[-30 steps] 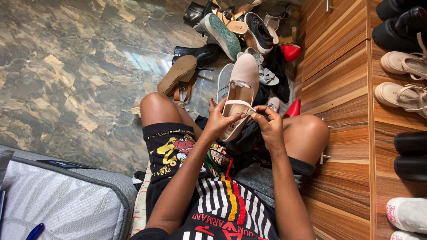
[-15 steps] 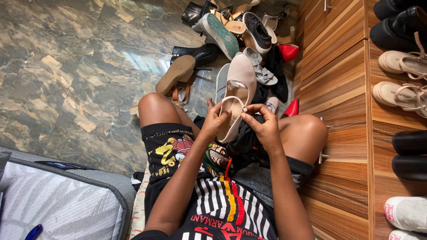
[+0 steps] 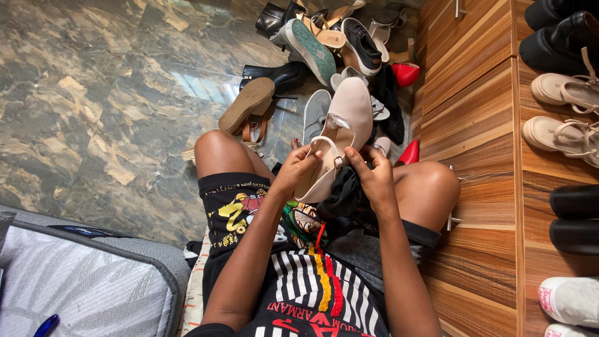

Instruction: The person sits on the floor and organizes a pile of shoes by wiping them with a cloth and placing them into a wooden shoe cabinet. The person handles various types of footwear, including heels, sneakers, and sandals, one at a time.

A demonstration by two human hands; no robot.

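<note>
Over the lap, btw the knees, sits a beige pointed-toe flat shoe with a thin ankle strap [image 3: 340, 134], toe aimed away from the person, tilted a bit. Left hand [image 3: 292, 173] is wrapped round the heel end from the left, fingers closed on the shoe w/ the thumb up by the strap. Right hand [image 3: 373, 178] has fingers curled, thumb and index pinching the strap at its small buckle, right beside the other hand. Under the shoe there's a dark cloth [image 3: 342, 193] bunched on the lap. Past the toe is a messy pile: grey flat shoe [image 3: 315, 112] just beside it, tan wedge sandal [image 3: 249, 106] sole up to the left, green-soled sneaker [image 3: 309, 47] and black boot [image 3: 277, 76] further out, all on marble-look floor [image 3: 93, 93]. Wooden shoe cabinet [image 3: 474, 118] runs along the right, cream strappy sandals [image 3: 561, 112] on its shelf.
</note>
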